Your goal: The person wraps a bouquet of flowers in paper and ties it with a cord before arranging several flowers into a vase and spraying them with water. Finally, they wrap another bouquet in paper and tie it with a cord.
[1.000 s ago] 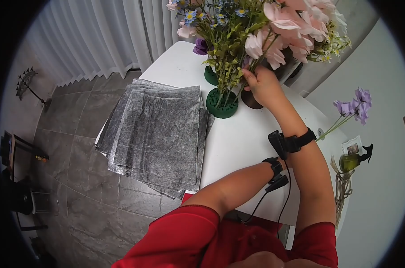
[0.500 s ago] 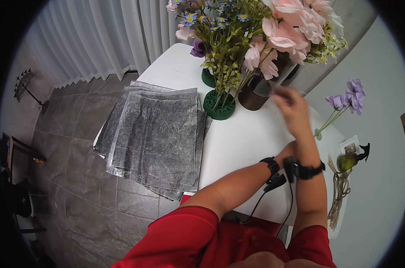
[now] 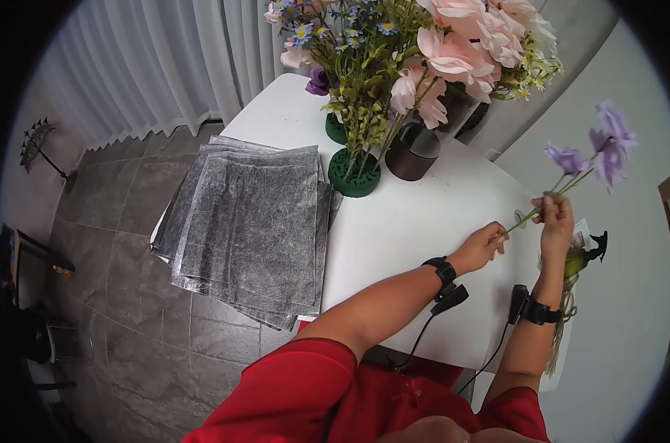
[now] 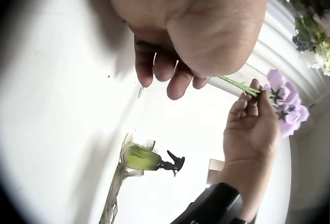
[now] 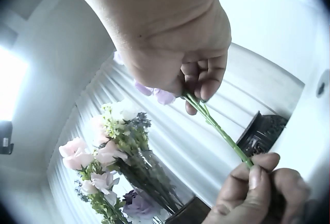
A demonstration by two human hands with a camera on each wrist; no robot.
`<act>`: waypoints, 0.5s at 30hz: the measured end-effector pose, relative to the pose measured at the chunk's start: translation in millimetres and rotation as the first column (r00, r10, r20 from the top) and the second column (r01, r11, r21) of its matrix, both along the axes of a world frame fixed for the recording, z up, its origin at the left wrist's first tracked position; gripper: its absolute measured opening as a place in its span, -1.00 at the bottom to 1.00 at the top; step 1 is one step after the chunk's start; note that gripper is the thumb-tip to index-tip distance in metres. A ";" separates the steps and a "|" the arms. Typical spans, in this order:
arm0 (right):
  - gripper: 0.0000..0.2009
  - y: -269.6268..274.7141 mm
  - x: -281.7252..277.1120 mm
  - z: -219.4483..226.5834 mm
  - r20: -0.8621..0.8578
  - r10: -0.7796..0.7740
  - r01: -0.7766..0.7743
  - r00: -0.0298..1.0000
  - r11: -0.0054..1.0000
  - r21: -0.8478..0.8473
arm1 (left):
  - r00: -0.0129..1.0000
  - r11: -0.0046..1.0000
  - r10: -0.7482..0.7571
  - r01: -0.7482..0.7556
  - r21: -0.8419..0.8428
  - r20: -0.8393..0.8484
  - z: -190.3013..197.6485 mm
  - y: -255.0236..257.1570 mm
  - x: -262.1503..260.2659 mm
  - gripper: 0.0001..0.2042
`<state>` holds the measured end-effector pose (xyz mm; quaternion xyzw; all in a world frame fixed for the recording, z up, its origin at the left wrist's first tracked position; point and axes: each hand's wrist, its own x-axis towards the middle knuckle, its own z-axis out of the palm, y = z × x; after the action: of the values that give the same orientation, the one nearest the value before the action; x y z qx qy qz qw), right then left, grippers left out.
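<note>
Grey tiled floor (image 3: 128, 295), pale curtain (image 3: 157, 66), then a white table (image 3: 394, 236) with grey sheets (image 3: 246, 221) overhanging its left edge. Over it the left hand (image 3: 478, 249) and right hand (image 3: 557, 223) grip lilac flowers (image 3: 610, 153) — the left curled round the lower stems (image 5: 223, 131), the right pinching just below the blooms (image 4: 294, 114).

White table (image 3: 401, 244): grey sheets (image 3: 250, 229) lie in an uneven stack on it, overhanging its left edge in the head view. Just right of the stack, a green foam block (image 3: 355, 177) bears leafy stems (image 3: 364, 111). A dark cylinder (image 3: 412, 153) stands near the block. Pink blooms (image 3: 457, 59) spread above. Green spray bottle (image 4: 142, 158), black nozzle, is at the right side; raffia (image 4: 111, 198) lies beside it. Pale curtain (image 3: 165, 59) hangs in folds at the back, above grey floor tiles (image 3: 121, 288).
</note>
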<state>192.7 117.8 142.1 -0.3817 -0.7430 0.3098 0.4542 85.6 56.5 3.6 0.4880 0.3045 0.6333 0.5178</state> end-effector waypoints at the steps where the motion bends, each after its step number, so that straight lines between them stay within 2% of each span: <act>1: -0.82 -7.9 -4.6 11.4 -0.002 -0.001 0.001 1.000 1.000 -0.001 | 0.994 0.996 0.083 -0.084 0.018 0.068 -1.5 1.7 3.4 -0.80; 2: -0.83 -17.5 -10.7 24.1 -0.135 -0.057 0.075 0.989 0.989 0.130 | 0.994 0.996 0.082 -0.084 0.015 0.067 -3.5 3.1 3.1 -0.80; 3: -0.84 -27.7 -18.5 35.0 -0.272 -0.096 0.165 0.957 0.955 0.246 | 0.994 0.995 0.104 -0.104 0.000 -0.021 -6.0 5.2 2.0 -0.76; 4: -0.84 -40.4 -29.5 44.8 -0.275 -0.099 0.168 0.956 0.956 0.241 | 0.986 0.992 0.122 -0.124 -0.015 -0.110 -7.6 5.9 1.4 -0.70; 6: -0.84 -65.2 -57.8 56.7 -0.403 0.085 0.040 0.911 0.956 0.291 | 0.980 0.994 0.096 -0.103 -0.032 -0.172 -3.6 0.6 -0.6 -0.68; 8: -0.84 -72.7 -84.8 44.8 -0.358 0.317 -0.225 0.878 0.934 0.277 | 0.971 0.995 0.073 -0.086 -0.047 -0.228 -3.9 0.4 -0.9 -0.66; 9: -0.83 -77.9 -104.5 35.5 -0.362 0.418 -0.336 0.833 0.903 0.267 | 0.935 0.995 0.090 -0.095 0.003 -0.342 -9.4 5.1 0.1 -0.66; 10: -0.85 -81.1 -120.7 26.7 -0.348 0.452 -0.406 0.821 0.892 0.201 | 0.886 0.994 0.113 -0.099 0.053 -0.449 -18.5 12.0 1.9 -0.66; 11: -0.86 -83.5 -137.7 18.0 -0.358 0.496 -0.469 0.791 0.868 0.166 | 0.888 0.958 0.250 -0.168 0.232 -0.386 -44.2 32.7 13.8 -0.69; 13: -0.85 -81.3 -165.1 1.6 -0.340 0.522 -0.503 0.782 0.851 0.151 | 0.985 0.899 0.149 -0.097 0.427 -0.090 -30.3 17.7 4.3 -0.82; 14: -0.85 -80.7 -176.7 -5.1 -0.313 0.543 -0.522 0.780 0.839 0.154 | 0.984 0.900 0.154 -0.102 0.425 -0.091 -47.2 27.6 9.3 -0.82; 15: -0.84 -80.4 -185.9 -8.3 -0.285 0.562 -0.541 0.776 0.826 0.157 | 1.000 0.969 -0.019 0.017 0.248 0.005 -63.5 38.1 14.2 -0.82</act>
<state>6.8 37.4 133.8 -0.0767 -0.7483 0.4620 0.4698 99.8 94.6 -59.9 0.5492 0.2165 0.6635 0.4596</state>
